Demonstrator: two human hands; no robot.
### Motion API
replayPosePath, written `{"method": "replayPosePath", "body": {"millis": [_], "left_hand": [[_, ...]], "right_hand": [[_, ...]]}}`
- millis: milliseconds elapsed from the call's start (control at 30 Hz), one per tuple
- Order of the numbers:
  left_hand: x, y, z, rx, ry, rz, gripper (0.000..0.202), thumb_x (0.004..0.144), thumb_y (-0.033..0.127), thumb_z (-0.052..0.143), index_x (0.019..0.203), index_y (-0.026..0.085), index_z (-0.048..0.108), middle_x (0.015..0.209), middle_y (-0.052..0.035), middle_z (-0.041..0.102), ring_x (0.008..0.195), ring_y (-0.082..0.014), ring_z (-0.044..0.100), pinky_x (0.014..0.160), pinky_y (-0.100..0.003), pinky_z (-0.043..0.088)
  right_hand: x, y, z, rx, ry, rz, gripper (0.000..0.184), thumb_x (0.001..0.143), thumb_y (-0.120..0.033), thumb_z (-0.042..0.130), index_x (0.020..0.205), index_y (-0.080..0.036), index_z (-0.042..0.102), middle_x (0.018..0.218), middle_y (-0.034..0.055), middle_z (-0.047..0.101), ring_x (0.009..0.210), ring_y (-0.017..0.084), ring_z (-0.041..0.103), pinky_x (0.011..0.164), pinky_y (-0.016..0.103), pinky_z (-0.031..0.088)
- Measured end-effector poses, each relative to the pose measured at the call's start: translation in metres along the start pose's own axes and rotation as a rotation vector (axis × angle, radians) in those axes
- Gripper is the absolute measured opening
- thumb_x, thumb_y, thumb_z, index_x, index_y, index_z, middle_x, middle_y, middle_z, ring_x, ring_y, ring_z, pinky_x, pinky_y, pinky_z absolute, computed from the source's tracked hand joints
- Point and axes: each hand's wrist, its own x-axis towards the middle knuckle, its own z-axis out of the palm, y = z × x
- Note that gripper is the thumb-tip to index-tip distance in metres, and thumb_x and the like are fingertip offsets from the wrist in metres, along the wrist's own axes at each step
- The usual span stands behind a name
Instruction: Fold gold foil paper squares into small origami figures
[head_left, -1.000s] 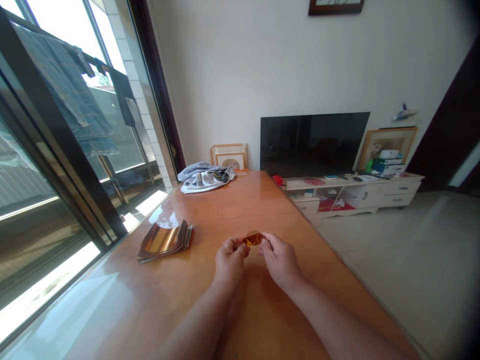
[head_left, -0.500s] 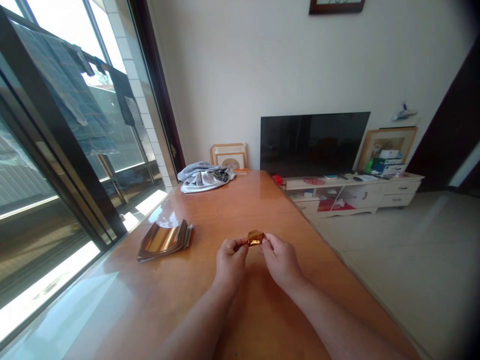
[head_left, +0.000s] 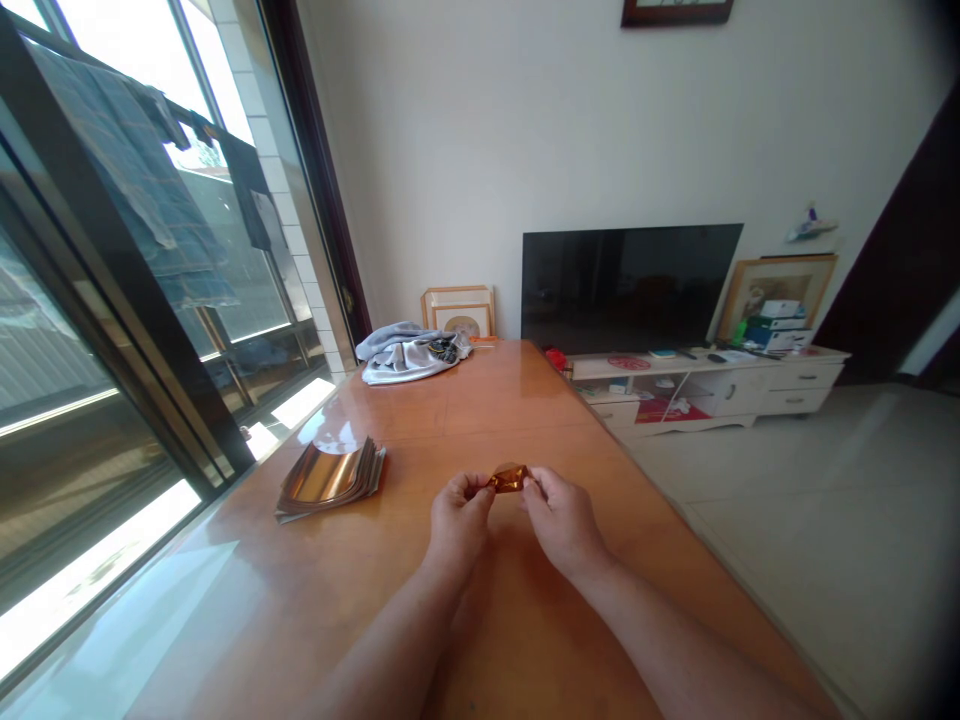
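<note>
Over on the left, some washing [head_left: 142, 190] can be seen hung up past the glass. Then a stack of coppery sheets [head_left: 327, 478] is found near the left edge of the counter [head_left: 390, 580], all kinda bowed, with the right-hand ends curled up. Around the far left corner a grey cloth [head_left: 405, 365] is bunched up, and a couple of picture frames [head_left: 476, 297] are propped behind it.

Now the main bit: a little shiny copper foil piece [head_left: 509, 479] is held between the two hands, a touch nearer the counter's right edge than its left. Its left end is pinched by thumb and fingers in the left hand's [head_left: 459, 515] grip, its right end is pinched in the right hand's [head_left: 564, 515] grip, and the crinkly middle is stretched across the small gap.

Past the counter's right edge, a black TV [head_left: 630, 285] and a long white cabinet [head_left: 795, 376] can be seen along the wall.
</note>
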Motion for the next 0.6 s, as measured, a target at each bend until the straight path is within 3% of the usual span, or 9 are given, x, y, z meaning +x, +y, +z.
{"method": "replayPosePath", "body": {"millis": [333,500,600], "left_hand": [[-0.004,0.007,0.003,0.002,-0.034,-0.008,0.011,0.069,0.025,0.072,0.075,0.017,0.066,0.064,0.0035,0.058,0.058,-0.0102,0.046,0.06,-0.022,0.036],[-0.005,0.011,0.002,0.002,-0.03,-0.004,0.015,0.072,0.029,0.071,0.08,0.016,0.07,0.068,0.0012,0.062,0.062,-0.0121,0.05,0.061,-0.023,0.037],[-0.004,0.016,-0.001,-0.007,-0.028,-0.002,0.018,0.073,0.031,0.07,0.084,0.016,0.072,0.075,-0.0014,0.068,0.068,-0.0142,0.055,0.065,-0.023,0.039]], "right_hand": [[0.0,0.001,0.002,-0.021,-0.002,-0.002,0.029,0.095,-0.037,0.046,0.087,-0.022,0.069,0.068,0.0036,0.071,0.061,0.019,0.065,0.057,0.024,0.047],[0.0,0.0,0.001,-0.013,-0.024,-0.003,0.028,0.095,-0.035,0.046,0.09,-0.021,0.07,0.07,0.0029,0.071,0.063,0.018,0.066,0.06,0.025,0.048],[0.0,0.0,-0.001,0.011,-0.024,0.011,0.029,0.095,-0.034,0.046,0.102,-0.021,0.071,0.079,0.0044,0.074,0.069,0.02,0.068,0.063,0.026,0.05]]}}
